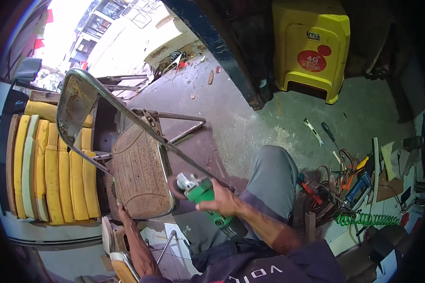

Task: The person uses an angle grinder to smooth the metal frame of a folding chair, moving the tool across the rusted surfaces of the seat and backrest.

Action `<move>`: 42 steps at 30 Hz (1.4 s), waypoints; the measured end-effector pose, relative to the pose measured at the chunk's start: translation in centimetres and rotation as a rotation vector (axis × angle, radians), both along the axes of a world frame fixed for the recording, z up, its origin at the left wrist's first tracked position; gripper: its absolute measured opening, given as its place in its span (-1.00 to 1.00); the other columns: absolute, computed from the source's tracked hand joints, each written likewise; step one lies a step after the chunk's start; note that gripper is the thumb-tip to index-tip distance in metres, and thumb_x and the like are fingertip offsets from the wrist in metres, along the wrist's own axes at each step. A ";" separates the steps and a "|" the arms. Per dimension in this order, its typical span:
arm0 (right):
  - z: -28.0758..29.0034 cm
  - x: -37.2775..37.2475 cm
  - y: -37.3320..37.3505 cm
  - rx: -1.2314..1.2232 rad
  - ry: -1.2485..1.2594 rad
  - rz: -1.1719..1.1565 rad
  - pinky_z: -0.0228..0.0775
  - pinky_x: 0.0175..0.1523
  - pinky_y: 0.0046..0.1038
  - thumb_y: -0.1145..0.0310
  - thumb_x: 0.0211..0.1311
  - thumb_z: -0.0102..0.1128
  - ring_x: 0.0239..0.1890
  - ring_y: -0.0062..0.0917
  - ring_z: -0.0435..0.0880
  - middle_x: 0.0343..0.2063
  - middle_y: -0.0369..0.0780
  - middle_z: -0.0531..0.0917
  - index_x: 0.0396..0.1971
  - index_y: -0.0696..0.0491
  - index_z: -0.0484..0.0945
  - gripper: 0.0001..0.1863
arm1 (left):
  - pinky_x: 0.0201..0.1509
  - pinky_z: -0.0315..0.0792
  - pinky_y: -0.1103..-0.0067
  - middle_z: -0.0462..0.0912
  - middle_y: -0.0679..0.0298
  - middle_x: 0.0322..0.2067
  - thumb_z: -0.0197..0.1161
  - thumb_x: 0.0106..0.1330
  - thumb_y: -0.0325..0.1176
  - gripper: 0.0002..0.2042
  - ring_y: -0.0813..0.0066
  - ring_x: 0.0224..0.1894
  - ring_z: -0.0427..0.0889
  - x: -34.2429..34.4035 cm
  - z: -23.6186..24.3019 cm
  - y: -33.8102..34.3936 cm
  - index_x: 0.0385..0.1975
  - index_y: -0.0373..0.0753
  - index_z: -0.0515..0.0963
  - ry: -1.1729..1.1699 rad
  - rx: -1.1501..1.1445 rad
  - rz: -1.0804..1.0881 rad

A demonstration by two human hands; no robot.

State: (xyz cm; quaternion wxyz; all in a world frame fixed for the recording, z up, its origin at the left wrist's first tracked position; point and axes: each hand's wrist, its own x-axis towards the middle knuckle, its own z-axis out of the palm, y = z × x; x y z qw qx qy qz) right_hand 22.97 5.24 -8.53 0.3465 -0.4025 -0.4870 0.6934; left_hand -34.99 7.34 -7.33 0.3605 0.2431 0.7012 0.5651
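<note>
A worn metal folding chair [139, 165] with a rusty brown seat stands tilted in front of me on the left. Its bare curved back frame reaches up and away. My left hand [123, 214] grips the near left corner of the seat, its fingers partly hidden by the edge. In my right hand [224, 200] is a green angle grinder [203, 194], the fingers wrapped round its body. The grinder's disc [177, 187] is at the right rim of the seat; I cannot tell whether it touches the metal.
Yellow foam cushions [63, 174] stand in a row at the left. A yellow plastic stool [311, 52] is at the back right, near a dark blue post [222, 52]. Tangled cables, hand tools and a green coiled hose [368, 219] lie on the floor at the right.
</note>
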 end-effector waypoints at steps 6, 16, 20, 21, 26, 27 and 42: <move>1.5 0.6 -6.3 -0.162 -0.039 0.056 0.47 0.18 -0.14 -0.06 0.04 0.48 0.06 0.04 0.68 0.00 0.24 0.61 0.30 0.27 0.14 0.02 | 0.15 0.55 0.31 0.70 0.13 0.04 -0.05 0.56 0.16 -0.38 0.18 -0.01 0.71 3.2 0.6 0.8 0.22 -0.32 0.50 0.016 -0.047 0.000; 2.6 2.2 -4.5 -0.194 -0.011 0.063 0.49 0.17 -0.13 -0.10 0.04 0.47 0.06 0.03 0.68 -0.03 0.27 0.62 0.31 0.35 0.08 0.09 | 0.19 0.53 0.25 0.65 0.11 0.11 0.00 0.54 0.14 -0.40 0.12 0.06 0.68 3.0 0.3 0.1 0.28 -0.27 0.46 0.094 -0.036 0.054; 1.3 1.0 -4.5 0.020 -0.179 -0.081 0.55 0.09 -0.17 -0.09 0.04 0.46 -0.08 0.04 0.74 -0.20 0.17 0.71 0.32 0.35 0.07 0.10 | 0.22 0.52 0.22 0.64 0.09 0.13 -0.05 0.55 0.15 -0.40 0.08 0.11 0.66 5.0 1.1 0.2 0.30 -0.24 0.44 -0.052 -0.026 0.052; 0.7 1.0 -3.9 -0.017 -0.164 -0.058 0.54 0.12 -0.17 -0.09 0.03 0.47 -0.03 0.03 0.72 -0.14 0.20 0.68 0.33 0.36 0.06 0.11 | 0.22 0.51 0.21 0.64 0.09 0.13 -0.06 0.56 0.15 -0.40 0.07 0.12 0.66 5.9 1.3 0.6 0.30 -0.23 0.44 -0.088 -0.026 0.055; 0.8 1.9 -3.5 -0.095 -0.092 0.052 0.44 0.25 -0.18 -0.07 0.00 0.48 0.18 -0.02 0.62 0.11 0.26 0.55 0.42 0.40 -0.02 0.21 | 0.23 0.51 0.20 0.63 0.10 0.15 -0.10 0.56 0.17 -0.38 0.08 0.13 0.65 5.8 1.6 -0.4 0.30 -0.26 0.43 -0.002 -0.050 0.063; 0.6 1.9 -4.0 -0.077 -0.061 0.071 0.43 0.27 -0.18 -0.06 0.00 0.48 0.19 -0.02 0.61 0.12 0.25 0.55 0.43 0.40 -0.02 0.22 | 0.23 0.51 0.21 0.63 0.10 0.14 -0.10 0.56 0.17 -0.38 0.09 0.12 0.65 5.3 1.4 -0.5 0.29 -0.26 0.43 0.000 -0.036 0.060; 2.9 2.4 -5.9 -0.126 -0.141 -0.031 0.49 0.15 -0.15 -0.06 0.01 0.49 0.02 0.03 0.68 -0.07 0.21 0.63 0.27 0.31 0.13 0.04 | 0.13 0.55 0.26 0.67 0.09 0.05 -0.03 0.57 0.10 -0.44 0.12 0.00 0.70 3.8 0.5 -0.8 0.24 -0.30 0.48 -0.001 -0.041 0.105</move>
